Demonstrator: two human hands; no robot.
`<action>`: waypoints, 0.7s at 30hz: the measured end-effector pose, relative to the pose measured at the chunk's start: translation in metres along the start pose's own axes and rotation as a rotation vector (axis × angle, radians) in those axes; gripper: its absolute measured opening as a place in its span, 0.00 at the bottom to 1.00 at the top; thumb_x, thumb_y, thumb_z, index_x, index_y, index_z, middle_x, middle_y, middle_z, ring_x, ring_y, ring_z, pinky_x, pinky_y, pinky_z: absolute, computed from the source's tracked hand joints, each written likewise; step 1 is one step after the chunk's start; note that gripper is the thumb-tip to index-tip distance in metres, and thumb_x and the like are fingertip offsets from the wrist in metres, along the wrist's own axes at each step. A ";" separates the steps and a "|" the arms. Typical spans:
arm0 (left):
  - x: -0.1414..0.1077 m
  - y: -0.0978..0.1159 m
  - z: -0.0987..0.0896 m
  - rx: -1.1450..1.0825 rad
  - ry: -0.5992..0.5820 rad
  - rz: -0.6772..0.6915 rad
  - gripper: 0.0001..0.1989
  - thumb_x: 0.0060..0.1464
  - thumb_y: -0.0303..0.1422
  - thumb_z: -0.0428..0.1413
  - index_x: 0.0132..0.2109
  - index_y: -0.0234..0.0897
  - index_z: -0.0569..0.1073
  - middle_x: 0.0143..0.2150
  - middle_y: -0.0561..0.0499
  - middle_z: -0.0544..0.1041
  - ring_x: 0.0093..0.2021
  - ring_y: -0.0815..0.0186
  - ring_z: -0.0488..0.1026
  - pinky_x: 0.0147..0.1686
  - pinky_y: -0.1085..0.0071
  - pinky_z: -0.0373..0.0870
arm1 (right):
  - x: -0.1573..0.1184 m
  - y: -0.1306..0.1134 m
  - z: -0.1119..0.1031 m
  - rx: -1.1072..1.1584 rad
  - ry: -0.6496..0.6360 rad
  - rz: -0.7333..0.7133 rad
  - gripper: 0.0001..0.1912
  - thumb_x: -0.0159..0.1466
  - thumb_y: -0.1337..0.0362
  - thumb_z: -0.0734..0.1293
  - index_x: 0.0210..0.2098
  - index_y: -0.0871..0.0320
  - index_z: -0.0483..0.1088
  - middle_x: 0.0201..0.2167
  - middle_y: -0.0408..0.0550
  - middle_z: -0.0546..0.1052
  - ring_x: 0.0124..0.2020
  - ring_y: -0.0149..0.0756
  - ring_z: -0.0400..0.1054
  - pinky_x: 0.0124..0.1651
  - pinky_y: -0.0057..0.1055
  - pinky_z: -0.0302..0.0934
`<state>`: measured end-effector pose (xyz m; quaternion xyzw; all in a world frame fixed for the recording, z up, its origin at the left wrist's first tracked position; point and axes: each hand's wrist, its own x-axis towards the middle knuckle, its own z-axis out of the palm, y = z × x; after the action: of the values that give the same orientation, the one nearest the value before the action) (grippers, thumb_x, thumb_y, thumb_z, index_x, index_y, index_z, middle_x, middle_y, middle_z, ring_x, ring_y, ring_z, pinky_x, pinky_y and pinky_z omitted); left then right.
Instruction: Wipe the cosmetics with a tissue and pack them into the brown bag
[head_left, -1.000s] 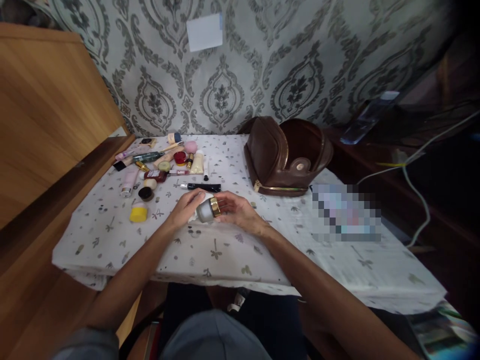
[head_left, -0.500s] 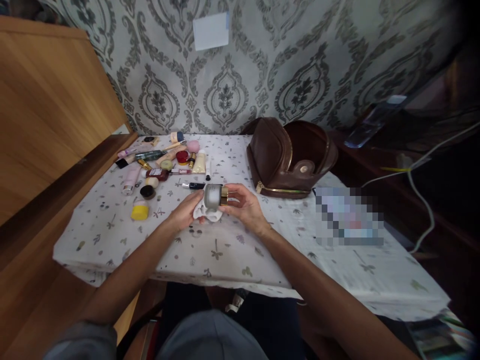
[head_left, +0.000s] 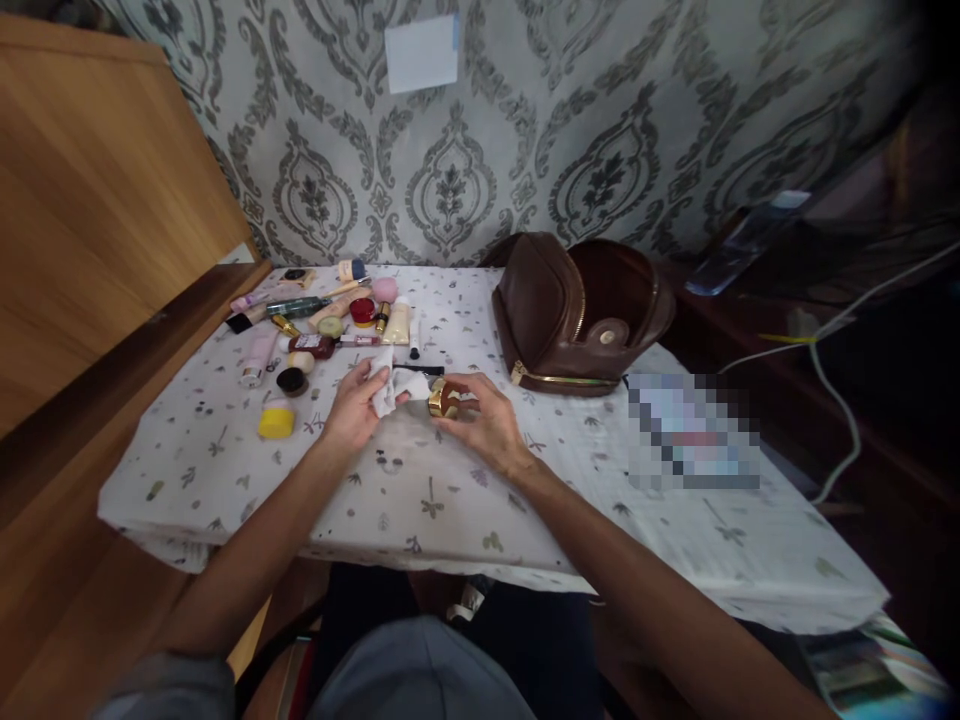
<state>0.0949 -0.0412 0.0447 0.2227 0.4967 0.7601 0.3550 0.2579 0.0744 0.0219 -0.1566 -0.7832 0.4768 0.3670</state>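
My left hand [head_left: 358, 405] pinches a crumpled white wipe [head_left: 385, 385], part of which stretches right towards the bottle. In my right hand [head_left: 484, 420] is a gold-capped glass bottle [head_left: 439, 398], gripped between thumb and fingers just above the table. Its gold part faces me, and the glass body is mostly hidden. Behind the hands lies a slim black tube [head_left: 420, 370]. To the left, a yellow-lidded jar [head_left: 277, 419] and a small black jar [head_left: 292, 381] stand near my left hand.
An open brown cosmetic bag [head_left: 544, 310] stands at the back right. Several cosmetics, among them a cream tube [head_left: 397, 324] and a red jar [head_left: 363, 312], crowd the back left. A blurred-out flat object [head_left: 694, 435] lies right on the patterned tablecloth [head_left: 450, 520].
The bottle has turned in my right hand, so its frosted body no longer shows plainly. My left hand has drawn the wipe from beneath it, slightly up and left.
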 end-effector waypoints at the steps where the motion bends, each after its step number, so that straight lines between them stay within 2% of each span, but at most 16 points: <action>1: -0.001 0.000 0.000 0.055 0.006 0.080 0.12 0.52 0.34 0.62 0.43 0.38 0.73 0.38 0.53 0.76 0.35 0.70 0.75 0.34 0.73 0.78 | 0.000 0.000 0.002 0.035 -0.002 0.036 0.27 0.50 0.53 0.77 0.48 0.51 0.72 0.44 0.48 0.73 0.42 0.40 0.70 0.44 0.41 0.72; 5: -0.012 0.002 0.003 0.503 -0.073 0.376 0.15 0.59 0.38 0.56 0.51 0.38 0.73 0.44 0.49 0.78 0.42 0.64 0.76 0.42 0.69 0.76 | 0.001 0.002 0.004 0.124 -0.016 0.193 0.29 0.48 0.50 0.77 0.45 0.54 0.71 0.35 0.45 0.76 0.38 0.38 0.70 0.42 0.38 0.70; 8: -0.021 0.003 0.006 0.864 -0.310 0.628 0.15 0.63 0.34 0.51 0.55 0.38 0.72 0.53 0.44 0.76 0.56 0.56 0.72 0.53 0.60 0.72 | 0.004 0.003 0.003 0.241 -0.018 0.297 0.29 0.47 0.48 0.77 0.41 0.56 0.71 0.30 0.43 0.75 0.32 0.36 0.70 0.38 0.37 0.69; 10: -0.025 0.002 0.008 1.003 -0.477 0.808 0.17 0.64 0.29 0.47 0.57 0.38 0.71 0.58 0.43 0.74 0.64 0.55 0.64 0.60 0.54 0.66 | 0.007 0.003 0.001 0.347 0.000 0.359 0.28 0.45 0.47 0.78 0.39 0.56 0.70 0.27 0.42 0.74 0.30 0.35 0.70 0.36 0.36 0.69; 12: -0.027 0.001 0.011 1.077 -0.563 0.931 0.19 0.64 0.25 0.45 0.59 0.38 0.68 0.60 0.42 0.72 0.69 0.57 0.58 0.64 0.51 0.62 | 0.008 0.002 0.000 0.458 0.041 0.423 0.28 0.44 0.47 0.78 0.37 0.55 0.70 0.27 0.41 0.74 0.31 0.36 0.71 0.36 0.35 0.69; 15: -0.029 -0.005 0.014 1.149 -0.592 1.042 0.19 0.65 0.22 0.44 0.58 0.37 0.69 0.62 0.42 0.72 0.70 0.59 0.55 0.65 0.52 0.62 | 0.010 -0.001 -0.003 0.640 0.091 0.511 0.24 0.46 0.49 0.78 0.34 0.55 0.70 0.26 0.40 0.75 0.31 0.34 0.71 0.39 0.33 0.69; 19: -0.031 -0.013 0.017 1.250 -0.632 1.178 0.14 0.65 0.23 0.48 0.53 0.38 0.72 0.59 0.45 0.75 0.67 0.59 0.62 0.65 0.49 0.59 | 0.012 -0.005 -0.007 0.859 0.114 0.608 0.18 0.49 0.51 0.78 0.30 0.56 0.71 0.27 0.40 0.77 0.30 0.31 0.71 0.34 0.27 0.69; 21: -0.033 -0.013 0.019 1.230 -0.599 1.256 0.13 0.65 0.23 0.48 0.52 0.38 0.72 0.56 0.45 0.77 0.64 0.60 0.66 0.64 0.49 0.61 | 0.013 -0.006 -0.009 0.955 0.084 0.655 0.17 0.51 0.52 0.77 0.31 0.56 0.73 0.27 0.41 0.78 0.29 0.31 0.71 0.32 0.25 0.69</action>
<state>0.1336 -0.0512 0.0411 0.7869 0.4884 0.3267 -0.1887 0.2562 0.0842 0.0352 -0.2266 -0.3765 0.8596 0.2608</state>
